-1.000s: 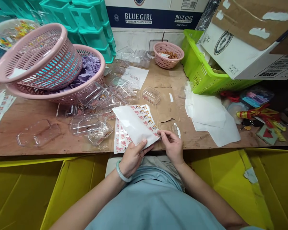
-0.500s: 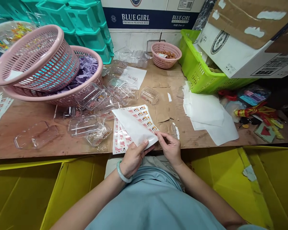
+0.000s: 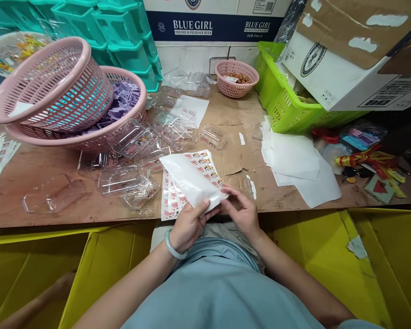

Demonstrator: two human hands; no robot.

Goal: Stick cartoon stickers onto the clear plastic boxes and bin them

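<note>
You seem to be in a small packing workshop: stacked teal plastic bins [image 3: 118, 52] upper left, clear plastic boxes [image 3: 213, 137] and white red-printed sticker sheets [image 3: 208, 167] mid-frame on your brown wooden counter [image 3: 7, 208].

A single head-worn camera looks forward and down over the wearer's shirt [image 3: 215, 292] toward the left hand [image 3: 191, 224] and right hand [image 3: 241, 212] at the near edge of the tabletop [image 3: 37, 167].

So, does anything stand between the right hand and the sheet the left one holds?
Nothing visible does. The right hand has its fingertips at the sheet's right corner. The left hand grips the near edge beside them, leaving that corner uncovered.
</note>
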